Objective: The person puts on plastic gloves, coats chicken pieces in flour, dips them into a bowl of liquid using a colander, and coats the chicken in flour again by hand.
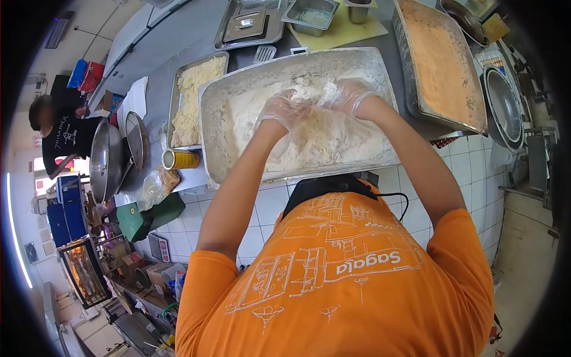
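A large metal tray point(209, 140) full of white flour-like powder point(333, 140) lies in front of me. Both my hands wear clear plastic gloves and are down in it, a short way apart. My left hand point(283, 109) has its fingers curled in at a white, powder-coated clump point(305, 90). On the other side of that clump, my right hand point(355, 97) is bent inward, with loose white powder at its fingertips. Powder covers the fingertips of both hands, and what lies under the coating cannot be made out.
Left of the tray stands a narrower pan of pale crumbs point(193, 98); on the right, a deep tray of orange powder point(443, 65). A slotted turner point(264, 54) and a steel container point(310, 16) lie beyond. A yellow can point(180, 159) sits near-left. Another person point(62, 128) stands far left.
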Demonstrator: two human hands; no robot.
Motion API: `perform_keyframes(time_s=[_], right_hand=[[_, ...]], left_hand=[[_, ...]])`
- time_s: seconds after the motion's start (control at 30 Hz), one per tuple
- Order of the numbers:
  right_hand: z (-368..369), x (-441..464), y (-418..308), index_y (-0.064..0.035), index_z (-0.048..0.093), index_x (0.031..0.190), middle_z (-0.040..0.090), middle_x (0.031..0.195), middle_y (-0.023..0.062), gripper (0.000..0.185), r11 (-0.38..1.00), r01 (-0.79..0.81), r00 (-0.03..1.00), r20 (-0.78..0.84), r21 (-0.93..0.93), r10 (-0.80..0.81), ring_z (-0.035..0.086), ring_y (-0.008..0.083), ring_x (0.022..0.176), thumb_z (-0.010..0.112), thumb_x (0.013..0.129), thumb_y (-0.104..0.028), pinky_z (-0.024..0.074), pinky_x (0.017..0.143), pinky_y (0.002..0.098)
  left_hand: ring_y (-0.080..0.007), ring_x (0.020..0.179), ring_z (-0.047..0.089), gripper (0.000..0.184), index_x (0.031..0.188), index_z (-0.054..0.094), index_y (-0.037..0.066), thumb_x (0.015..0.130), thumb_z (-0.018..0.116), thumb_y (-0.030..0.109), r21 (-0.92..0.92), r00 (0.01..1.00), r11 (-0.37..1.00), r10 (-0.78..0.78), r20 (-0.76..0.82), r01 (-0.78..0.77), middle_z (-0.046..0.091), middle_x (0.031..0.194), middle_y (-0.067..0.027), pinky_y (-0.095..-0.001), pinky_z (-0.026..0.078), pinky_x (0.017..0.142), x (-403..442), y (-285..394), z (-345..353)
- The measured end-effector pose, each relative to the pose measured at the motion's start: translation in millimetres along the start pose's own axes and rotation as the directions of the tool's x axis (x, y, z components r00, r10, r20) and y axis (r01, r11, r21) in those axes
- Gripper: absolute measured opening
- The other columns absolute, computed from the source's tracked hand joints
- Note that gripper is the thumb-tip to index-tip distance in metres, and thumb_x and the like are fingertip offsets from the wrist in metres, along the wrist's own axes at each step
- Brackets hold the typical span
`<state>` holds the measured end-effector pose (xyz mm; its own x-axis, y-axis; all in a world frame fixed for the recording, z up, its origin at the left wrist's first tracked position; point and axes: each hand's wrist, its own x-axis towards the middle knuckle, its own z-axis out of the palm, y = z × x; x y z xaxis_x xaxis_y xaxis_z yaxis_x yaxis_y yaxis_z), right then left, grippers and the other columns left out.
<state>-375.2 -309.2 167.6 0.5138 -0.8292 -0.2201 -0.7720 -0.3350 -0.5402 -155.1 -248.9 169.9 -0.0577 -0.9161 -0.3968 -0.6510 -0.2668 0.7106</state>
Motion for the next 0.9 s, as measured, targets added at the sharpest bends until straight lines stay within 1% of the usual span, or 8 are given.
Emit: perform_keyframes(time_s=[0.17, 0.37, 0.43, 0.5, 0.6, 0.67, 0.73, 0.9], right_hand=[[-19, -12, -2, -0.0014, 0.055, 0.123, 0.065, 0.101, 0.0258, 0.058, 0.943, 0.284, 0.956, -0.024, -0.171, -0.292, 0.064, 0.0393, 0.092, 0.070, 0.075, -0.031, 0.0510, 0.081, 0.0410], [24, 55, 72, -0.0004, 0.047, 0.132, 0.059, 0.120, 0.0258, 0.073, 0.956, 0.007, 0.998, 0.055, 0.293, -0.024, 0.058, 0.0359, 0.110, 0.064, 0.078, -0.047, 0.0451, 0.095, 0.0396], [44, 69, 75, 0.0018, 0.042, 0.136, 0.054, 0.128, 0.0268, 0.086, 0.955, -0.047, 0.998, 0.042, 0.294, 0.036, 0.054, 0.0353, 0.118, 0.064, 0.077, -0.056, 0.0421, 0.100, 0.0382], [64, 69, 52, 0.0040, 0.038, 0.139, 0.049, 0.133, 0.0287, 0.097, 0.990, -0.080, 0.997, 0.027, 0.119, 0.077, 0.050, 0.0361, 0.123, 0.065, 0.074, -0.063, 0.0407, 0.102, 0.0377], [90, 63, 19, 0.0057, 0.034, 0.140, 0.044, 0.136, 0.0313, 0.107, 0.990, -0.137, 0.990, 0.036, -0.036, 0.138, 0.049, 0.0377, 0.124, 0.071, 0.068, -0.063, 0.0410, 0.102, 0.0387], [99, 61, 4, 0.0047, 0.032, 0.142, 0.043, 0.137, 0.0317, 0.110, 0.962, -0.232, 0.963, 0.173, 0.143, 0.207, 0.049, 0.0372, 0.124, 0.078, 0.065, -0.058, 0.0415, 0.101, 0.0393], [112, 68, 11, 0.0046, 0.030, 0.143, 0.047, 0.134, 0.0286, 0.108, 0.823, -0.393, 0.898, 0.366, 0.411, 0.246, 0.051, 0.0340, 0.120, 0.082, 0.064, -0.047, 0.0432, 0.098, 0.0380], [64, 50, 6, 0.0046, 0.029, 0.143, 0.053, 0.127, 0.0214, 0.097, 0.676, -0.348, 0.908, 0.413, 0.649, 0.070, 0.055, 0.0259, 0.109, 0.083, 0.069, -0.028, 0.0457, 0.090, 0.0338]], left_hand=[[-0.0168, 0.088, 0.064, 0.061, 0.139, 0.039, 0.007, 0.086, 0.065, 0.023, -0.212, 0.989, 0.970, -0.099, 0.113, 0.121, 0.065, 0.103, -0.0091, -0.0275, 0.051, 0.074, -17, 26, 2], [-0.0257, 0.087, 0.064, 0.056, 0.138, 0.038, 0.007, 0.088, 0.063, 0.018, -0.476, 0.972, 0.878, 0.073, 0.225, 0.044, 0.059, 0.114, -0.0144, -0.0350, 0.052, 0.078, -12, -59, 0], [-0.0311, 0.096, 0.063, 0.042, 0.132, 0.047, 0.008, 0.091, 0.056, 0.015, 0.427, 0.967, 0.894, -0.210, 0.141, 0.132, 0.061, 0.115, -0.0213, -0.0386, 0.051, 0.082, -15, -65, -10], [-0.0352, 0.098, 0.062, 0.036, 0.126, 0.053, 0.004, 0.093, 0.050, 0.019, 0.612, 0.937, 0.787, -0.264, 0.227, 0.074, 0.063, 0.109, -0.0252, -0.0403, 0.050, 0.084, -10, -116, -11], [-0.0308, 0.087, 0.066, 0.030, 0.106, 0.059, 0.000, 0.091, 0.049, 0.023, 0.469, 0.954, 0.838, 0.184, 0.238, -0.279, 0.068, 0.090, -0.0183, -0.0392, 0.050, 0.082, -5, -161, 20], [-0.0247, 0.078, 0.060, 0.019, 0.093, 0.057, 0.004, 0.091, 0.052, 0.022, -0.169, 0.909, 0.962, -0.133, 0.396, 0.214, 0.060, 0.080, -0.0118, -0.0356, 0.050, 0.075, -9, -114, 24], [-0.0187, 0.068, 0.054, 0.017, 0.080, 0.055, 0.008, 0.091, 0.054, 0.021, -0.622, 0.781, 0.474, -0.353, 0.515, 0.624, 0.053, 0.071, -0.0053, -0.0321, 0.049, 0.068, 2, -76, 41], [-0.0190, 0.078, 0.061, 0.023, 0.092, 0.061, 0.002, 0.092, 0.058, 0.025, -0.430, 0.967, 0.883, -0.089, 0.240, 0.188, 0.060, 0.081, -0.0073, -0.0312, 0.053, 0.071, 7, -63, 46]])
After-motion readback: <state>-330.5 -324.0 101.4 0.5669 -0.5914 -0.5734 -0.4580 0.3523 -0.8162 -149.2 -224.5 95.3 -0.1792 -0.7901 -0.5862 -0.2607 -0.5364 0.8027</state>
